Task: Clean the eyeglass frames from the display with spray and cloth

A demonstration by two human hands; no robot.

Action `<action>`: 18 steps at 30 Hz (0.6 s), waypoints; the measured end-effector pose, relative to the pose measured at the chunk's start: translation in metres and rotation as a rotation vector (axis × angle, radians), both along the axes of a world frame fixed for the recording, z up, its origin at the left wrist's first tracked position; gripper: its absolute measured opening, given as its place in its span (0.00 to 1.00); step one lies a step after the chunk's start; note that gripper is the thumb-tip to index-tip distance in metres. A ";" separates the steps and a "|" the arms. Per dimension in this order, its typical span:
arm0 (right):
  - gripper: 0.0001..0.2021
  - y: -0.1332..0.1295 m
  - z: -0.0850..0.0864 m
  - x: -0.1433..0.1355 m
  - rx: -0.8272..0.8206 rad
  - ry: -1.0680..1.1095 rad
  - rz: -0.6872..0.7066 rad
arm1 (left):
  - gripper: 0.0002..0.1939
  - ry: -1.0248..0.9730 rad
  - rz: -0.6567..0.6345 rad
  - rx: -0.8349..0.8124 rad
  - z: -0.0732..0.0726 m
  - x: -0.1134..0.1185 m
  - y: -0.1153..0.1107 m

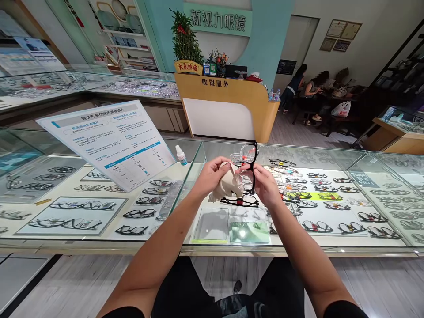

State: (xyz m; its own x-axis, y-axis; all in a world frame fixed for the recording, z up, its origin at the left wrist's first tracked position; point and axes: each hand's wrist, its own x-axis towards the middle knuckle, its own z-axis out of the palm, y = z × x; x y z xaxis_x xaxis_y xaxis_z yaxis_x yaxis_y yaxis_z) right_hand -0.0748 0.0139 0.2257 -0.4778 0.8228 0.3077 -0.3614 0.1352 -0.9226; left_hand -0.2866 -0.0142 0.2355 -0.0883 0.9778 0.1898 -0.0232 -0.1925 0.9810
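Note:
Above the glass display counter, my right hand (266, 184) grips a pair of black-framed eyeglasses (254, 170) by the frame, which is turned on its side. My left hand (213, 176) is closed on a beige cleaning cloth (228, 183), whose folds hang below the fingers. The cloth lies against the eyeglasses near the lower lens, and it hides part of that lens. Both hands are close together at chest height. A small white spray bottle (181, 155) stands on the glass to the left of my hands.
Rows of eyeglasses (317, 226) lie inside the glass counter (228, 250). A large printed sheet (114, 141) stands tilted at the left. Beyond is a wooden cashier desk (225, 110) with a plant (186, 39). People (311, 88) are at the back right.

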 end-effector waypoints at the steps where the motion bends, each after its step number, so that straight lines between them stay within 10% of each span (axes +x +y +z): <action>1: 0.23 -0.001 0.001 0.000 0.019 -0.010 -0.015 | 0.23 0.004 0.035 0.017 -0.001 0.000 0.001; 11: 0.24 -0.017 0.002 0.001 0.053 -0.039 0.248 | 0.20 0.212 0.282 0.143 -0.001 0.004 -0.003; 18: 0.19 -0.009 -0.001 0.002 0.148 0.030 0.099 | 0.22 0.315 0.284 0.131 0.001 0.005 -0.008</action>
